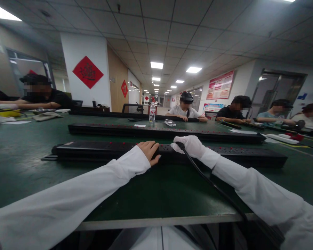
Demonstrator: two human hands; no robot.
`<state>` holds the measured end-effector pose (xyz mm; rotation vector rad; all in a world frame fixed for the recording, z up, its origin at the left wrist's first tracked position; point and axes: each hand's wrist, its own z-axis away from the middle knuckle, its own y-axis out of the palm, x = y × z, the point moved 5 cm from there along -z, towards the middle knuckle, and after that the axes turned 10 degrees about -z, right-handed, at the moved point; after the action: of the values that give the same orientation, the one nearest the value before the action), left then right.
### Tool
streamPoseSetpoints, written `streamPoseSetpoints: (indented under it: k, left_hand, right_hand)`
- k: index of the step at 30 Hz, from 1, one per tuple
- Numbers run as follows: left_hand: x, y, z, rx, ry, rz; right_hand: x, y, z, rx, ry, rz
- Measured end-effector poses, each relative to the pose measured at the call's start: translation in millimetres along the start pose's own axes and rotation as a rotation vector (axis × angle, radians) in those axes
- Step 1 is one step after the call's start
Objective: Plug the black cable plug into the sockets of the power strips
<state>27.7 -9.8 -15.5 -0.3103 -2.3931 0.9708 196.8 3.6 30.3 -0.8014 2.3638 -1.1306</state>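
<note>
A long black power strip [86,148] lies crosswise before me on the green table, with sockets and red dots along its top. My left hand [149,151], bare, grips the strip near its middle, fingers over the top and thumb against the near side. In a white glove, my right hand [189,146] is closed around a black plug [181,145] just above the sockets, right of my left hand. Whether the plug sits in a socket is hidden by the glove. Its black cable [207,180] runs down past my right forearm over the table edge.
Behind it lies a second black power strip [106,130], with another further back. A water bottle [152,113] and a small white device [170,122] stand beyond. The near table edge [161,221] is close to my body. Several people sit around the table.
</note>
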Motion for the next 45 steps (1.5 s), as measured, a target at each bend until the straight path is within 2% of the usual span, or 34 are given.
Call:
streamPoseSetpoints:
  k: [4, 18, 34, 45]
  left_hand:
    - [-2.4, 0.6, 3.7, 0.003, 0.028, -0.002]
    - [-0.8, 5.1, 2.8, 0.109, 0.064, -0.027]
    - [-2.7, -2.2, 4.4, 0.097, 0.027, -0.04]
    - [-2.0, 2.3, 3.2, 0.1, 0.036, -0.046]
  right_hand:
    - [2.1, -2.4, 2.1, -0.019, 0.046, -0.011]
    - [1.2, -1.5, 3.1, -0.004, 0.053, -0.012]
    - [3.8, -1.6, 2.7, -0.031, 0.06, 0.027]
    - [2.7, -1.9, 2.9, -0.024, 0.065, 0.004]
